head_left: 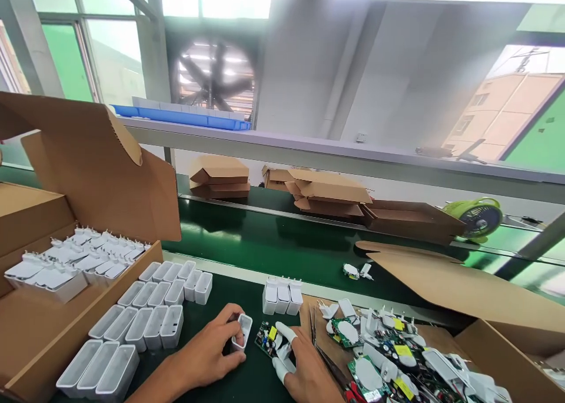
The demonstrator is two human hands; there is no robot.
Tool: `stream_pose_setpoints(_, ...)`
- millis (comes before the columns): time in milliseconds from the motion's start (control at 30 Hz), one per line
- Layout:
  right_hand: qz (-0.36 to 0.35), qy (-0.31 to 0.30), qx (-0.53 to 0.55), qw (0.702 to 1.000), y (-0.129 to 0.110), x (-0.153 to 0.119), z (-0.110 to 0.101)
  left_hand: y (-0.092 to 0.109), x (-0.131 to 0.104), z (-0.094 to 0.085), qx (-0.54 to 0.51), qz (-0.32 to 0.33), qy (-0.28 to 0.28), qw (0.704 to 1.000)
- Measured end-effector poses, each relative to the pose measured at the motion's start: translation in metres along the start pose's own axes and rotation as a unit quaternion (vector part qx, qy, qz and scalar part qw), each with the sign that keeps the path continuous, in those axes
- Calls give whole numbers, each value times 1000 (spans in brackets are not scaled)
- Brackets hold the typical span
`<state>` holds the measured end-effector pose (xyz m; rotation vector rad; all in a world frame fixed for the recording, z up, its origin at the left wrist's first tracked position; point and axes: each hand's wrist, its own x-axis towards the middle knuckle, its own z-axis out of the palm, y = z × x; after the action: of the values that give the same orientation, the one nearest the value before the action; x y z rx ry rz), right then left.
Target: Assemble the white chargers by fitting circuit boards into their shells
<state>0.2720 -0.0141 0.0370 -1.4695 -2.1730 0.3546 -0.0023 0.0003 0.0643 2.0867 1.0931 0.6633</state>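
My left hand (209,350) is closed around an open white plastic charger case (244,327), tilted with its opening toward me. White finger cots cover fingertips of my right hand (304,362), which grips a small circuit board (263,339) with a yellow-topped part and a white plastic piece. Board and case are apart, a short gap between them. Left of my hands stand rows of open white cases (145,326). Just beyond my hands, three white cases with plug tops (282,297) stand together. To the right lies a pile of circuit boards and white plug parts (392,356).
Tweezers (314,326) and red-handled pliers (353,391) lie beside the pile. An open carton (150,262) at left holds finished-looking white units. A green conveyor belt (265,244) runs behind, with a loose board (352,271), flattened cartons (326,185) and a green fan (479,217).
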Motion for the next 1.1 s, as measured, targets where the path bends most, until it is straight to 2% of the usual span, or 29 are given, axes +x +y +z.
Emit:
stream_pose_setpoints(100, 29, 23, 63, 997, 3, 4, -2, -15, 5, 12, -92, -26, 32, 995)
stream_pose_setpoints(167, 37, 26, 125, 991, 1, 12, -7, -26, 5, 19, -142, -28, 33, 989)
stream_pose_setpoints(233, 30, 7, 181, 983, -4, 21, -14, -34, 3, 24, -174, -19, 23, 984)
stream_pose_setpoints(300, 17, -26, 203, 979, -8, 29, -19, -38, 2, 28, -187, -9, 35, 982)
stream_pose_setpoints(400, -4, -67, 163, 984, -9, 33, -19, -36, 3, 28, -152, -15, 100, 983)
stream_pose_setpoints(467, -3, -91, 127, 988, -7, 30, -16, -32, 5, 24, -102, -53, 130, 985)
stream_pose_setpoints(567, 31, -121, 117, 985, -3, 26, -9, -27, 7, 18, -47, -114, 121, 985)
stream_pose_setpoints(633, 54, -121, 127, 983, -1, 24, -6, -27, 7, 17, -41, -115, 107, 987)
stream_pose_setpoints(733, 62, -92, 141, 984, -1, 23, -1, -32, 4, 22, -94, -78, 80, 989)
stream_pose_setpoints(833, 29, -47, 142, 988, -6, 22, 0, -34, 4, 30, -135, -63, 23, 989)
stream_pose_setpoints(900, 7, -13, 128, 992, -12, 22, -2, -33, 5, 33, -133, -64, 11, 989)
stream_pose_setpoints(1033, -57, 82, 108, 989, -26, 18, -11, -28, 6, 31, -80, -9, 78, 994)
stream_pose_setpoints(1100, -94, 72, 122, 985, -30, 15, -14, -28, 5, 30, -57, 19, 100, 993)
